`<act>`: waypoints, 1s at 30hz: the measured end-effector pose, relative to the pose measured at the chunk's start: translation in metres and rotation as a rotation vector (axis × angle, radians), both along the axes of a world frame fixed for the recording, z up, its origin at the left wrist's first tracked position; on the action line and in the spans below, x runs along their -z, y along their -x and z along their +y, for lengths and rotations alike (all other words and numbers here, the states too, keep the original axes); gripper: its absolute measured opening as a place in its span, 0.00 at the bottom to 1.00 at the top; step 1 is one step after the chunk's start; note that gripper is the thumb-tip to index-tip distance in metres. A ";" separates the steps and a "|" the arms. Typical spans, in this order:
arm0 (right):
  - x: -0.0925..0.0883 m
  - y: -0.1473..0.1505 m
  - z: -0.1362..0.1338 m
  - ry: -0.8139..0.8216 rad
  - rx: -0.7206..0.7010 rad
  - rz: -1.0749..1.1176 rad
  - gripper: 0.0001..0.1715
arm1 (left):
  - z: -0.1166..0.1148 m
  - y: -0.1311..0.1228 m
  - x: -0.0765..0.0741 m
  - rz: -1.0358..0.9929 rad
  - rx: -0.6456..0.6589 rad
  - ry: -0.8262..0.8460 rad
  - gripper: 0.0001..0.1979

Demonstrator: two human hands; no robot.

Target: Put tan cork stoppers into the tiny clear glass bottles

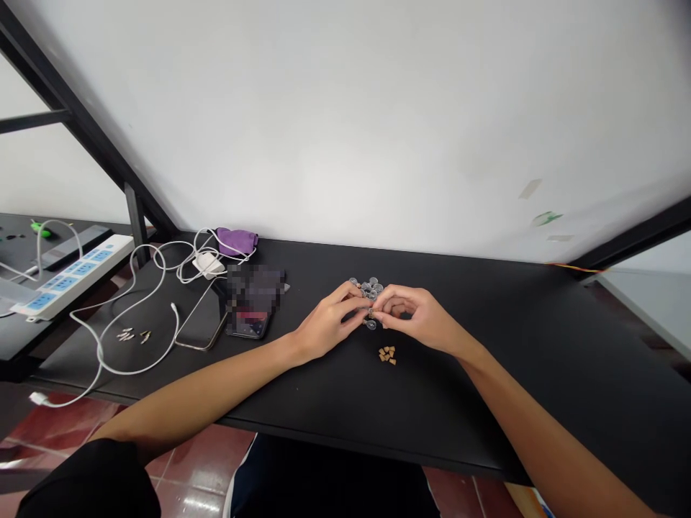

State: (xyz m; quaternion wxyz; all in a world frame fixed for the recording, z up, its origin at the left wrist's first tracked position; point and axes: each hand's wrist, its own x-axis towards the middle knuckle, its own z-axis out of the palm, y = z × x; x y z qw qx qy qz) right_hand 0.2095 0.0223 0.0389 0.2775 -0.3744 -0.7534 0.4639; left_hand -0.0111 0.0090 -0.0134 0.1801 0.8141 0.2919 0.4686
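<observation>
My left hand [335, 320] and my right hand [413, 314] meet over the black table. Between their fingertips is a tiny clear bottle [371, 325], with a small brownish bit at its neck where the fingers pinch. My left fingers are closed at the bottle, and my right thumb and forefinger are pinched at its neck; exactly what the right fingertips grip is partly hidden. Just beyond the fingers lies a cluster of several clear little bottles [372, 290]. Several small tan corks [387, 355] lie in a loose group on the near side of my hands.
To the left lie two phones [202, 320] [251, 324], a looping white cable [134, 373], a white charger [208, 265] and a purple pouch [236, 242]. Several small metal pieces [126, 334] rest inside the cable loop. A power strip [75, 277] sits further left; a pale wall stands behind.
</observation>
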 end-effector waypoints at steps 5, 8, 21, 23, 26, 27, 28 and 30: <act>0.002 -0.001 0.001 0.016 0.000 0.035 0.17 | 0.001 0.001 0.002 -0.005 0.025 0.002 0.08; 0.002 -0.003 0.002 0.031 -0.004 0.054 0.18 | 0.001 0.001 0.002 0.005 0.024 0.006 0.08; 0.005 -0.004 0.006 0.124 -0.048 0.057 0.20 | 0.001 0.001 0.004 0.020 0.020 0.015 0.08; 0.006 -0.003 0.007 0.126 -0.042 0.053 0.20 | 0.001 0.001 0.003 0.008 0.022 0.002 0.08; 0.006 -0.004 0.007 0.120 -0.046 0.052 0.21 | 0.001 0.001 0.001 0.001 0.032 -0.008 0.07; 0.006 -0.004 0.007 0.119 -0.048 0.053 0.21 | 0.001 0.001 0.001 0.002 0.033 -0.008 0.06; 0.006 -0.004 0.007 0.121 -0.050 0.054 0.21 | 0.001 0.001 0.001 0.001 0.033 -0.008 0.06; 0.005 -0.005 0.007 0.130 -0.055 0.060 0.20 | 0.001 0.001 0.001 -0.001 0.023 -0.002 0.06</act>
